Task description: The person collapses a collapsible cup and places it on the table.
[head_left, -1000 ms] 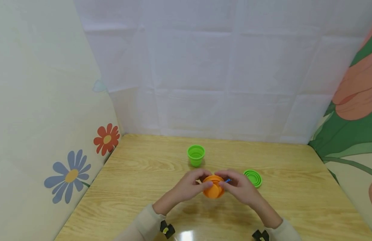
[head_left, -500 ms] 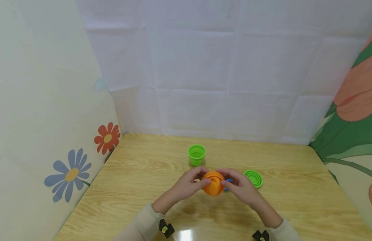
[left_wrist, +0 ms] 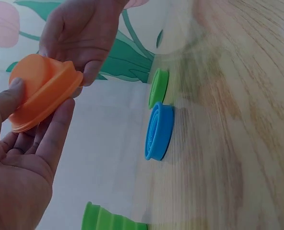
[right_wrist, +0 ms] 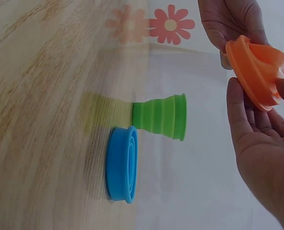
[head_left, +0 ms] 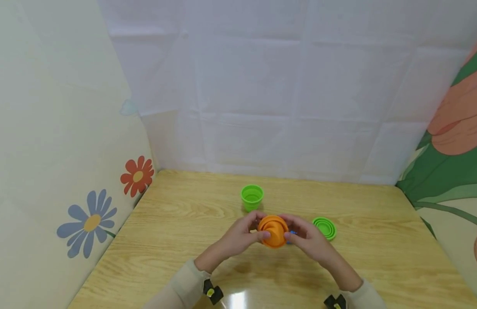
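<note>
Raised above the table, an orange collapsible cup (head_left: 275, 234) is held between both hands, its base bulging unevenly and its rings partly folded. My left hand (head_left: 238, 236) grips its left side, thumb on the bulge and fingers under the rim. From the other side my right hand (head_left: 312, 242) grips it the same way. Both wrist views show the orange cup (left_wrist: 46, 91) tilted, with its wall creased. Beyond the right hand lies a flattened blue collapsible cup (right_wrist: 120, 165), mostly hidden by that hand in the head view.
A green collapsible cup (head_left: 252, 196) stands extended on the wooden table (head_left: 184, 201), behind the hands. To the right, a second green cup (head_left: 324, 228) lies folded flat. White cloth (head_left: 238, 94) hangs along the back, with flower-printed sheets at both sides.
Both hands have lifted the orange cup slightly up and away, tipping its base more toward the head camera. The thumbs have shifted on its bulge, which looks more pushed out of shape.
</note>
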A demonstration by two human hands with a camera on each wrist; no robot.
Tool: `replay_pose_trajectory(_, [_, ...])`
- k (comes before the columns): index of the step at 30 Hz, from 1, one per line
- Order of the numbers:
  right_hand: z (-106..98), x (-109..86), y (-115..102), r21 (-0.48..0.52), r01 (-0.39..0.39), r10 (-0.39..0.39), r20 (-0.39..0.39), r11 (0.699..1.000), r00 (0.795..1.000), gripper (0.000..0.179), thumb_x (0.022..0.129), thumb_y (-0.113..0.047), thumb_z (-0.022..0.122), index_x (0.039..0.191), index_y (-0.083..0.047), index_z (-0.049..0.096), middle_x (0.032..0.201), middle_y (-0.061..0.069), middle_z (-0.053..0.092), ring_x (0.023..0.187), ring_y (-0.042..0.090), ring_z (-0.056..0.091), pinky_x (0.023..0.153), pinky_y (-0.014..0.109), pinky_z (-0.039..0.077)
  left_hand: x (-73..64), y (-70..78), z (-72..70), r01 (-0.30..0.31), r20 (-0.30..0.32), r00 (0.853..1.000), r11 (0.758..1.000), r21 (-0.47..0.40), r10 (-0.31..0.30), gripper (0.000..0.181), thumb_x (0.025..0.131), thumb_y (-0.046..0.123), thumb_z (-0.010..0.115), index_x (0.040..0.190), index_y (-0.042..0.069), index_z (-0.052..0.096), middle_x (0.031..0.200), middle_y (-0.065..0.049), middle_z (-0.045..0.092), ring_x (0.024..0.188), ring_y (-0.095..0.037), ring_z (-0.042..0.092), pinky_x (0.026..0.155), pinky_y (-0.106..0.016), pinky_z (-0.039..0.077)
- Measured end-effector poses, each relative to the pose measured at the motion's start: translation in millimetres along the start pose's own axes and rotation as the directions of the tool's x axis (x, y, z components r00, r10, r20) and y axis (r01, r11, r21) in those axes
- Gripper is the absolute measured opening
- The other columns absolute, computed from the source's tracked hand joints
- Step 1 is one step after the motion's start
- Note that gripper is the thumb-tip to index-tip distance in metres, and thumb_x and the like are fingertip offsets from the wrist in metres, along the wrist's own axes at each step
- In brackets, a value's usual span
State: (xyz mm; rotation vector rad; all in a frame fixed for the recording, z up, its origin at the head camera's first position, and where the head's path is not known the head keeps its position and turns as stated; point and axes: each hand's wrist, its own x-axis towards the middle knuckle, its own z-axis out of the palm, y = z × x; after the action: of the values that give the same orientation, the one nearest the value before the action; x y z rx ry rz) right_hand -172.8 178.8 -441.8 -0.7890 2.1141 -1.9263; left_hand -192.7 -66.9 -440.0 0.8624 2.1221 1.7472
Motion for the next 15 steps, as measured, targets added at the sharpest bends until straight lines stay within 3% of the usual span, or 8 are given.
replay_pose_trajectory(7, [-1.9, -0.2, 1.0, -0.007, -0.010, 0.010, -0.006, 1.000, 1.000, 0.044, 0.103, -0.006, 0.058, 0.143, 0.008, 0.048, 0.128, 0.031, 0.057, 0.105, 0.012, 0.065, 0.084, 0.030, 0.059, -0.5, 0.3, -2.2, 0.063, 0.023, 0.998, 0.993, -0.104, -0.061, 0.033, 0.103, 0.021, 0.061, 0.127, -0.001, 0.054, 0.114, -0.014, 0.062, 0.099, -0.016, 0.064, 0.081, -0.038, 0.061])
replay_pose_trajectory(15, [-1.9, -1.0, 3.3, -0.017, 0.005, -0.006, -0.019, 1.000, 1.000, 0.040, 0.102, -0.005, 0.059, 0.138, 0.011, 0.052, 0.129, 0.033, 0.058, 0.107, 0.008, 0.064, 0.085, 0.026, 0.058, 1.2, -0.7, -3.2, 0.129, 0.065, 0.990, 0.985, -0.115, -0.122, 0.034, 0.105, 0.017, 0.057, 0.129, -0.006, 0.056, 0.107, -0.011, 0.066, 0.089, -0.015, 0.068, 0.076, -0.038, 0.063])
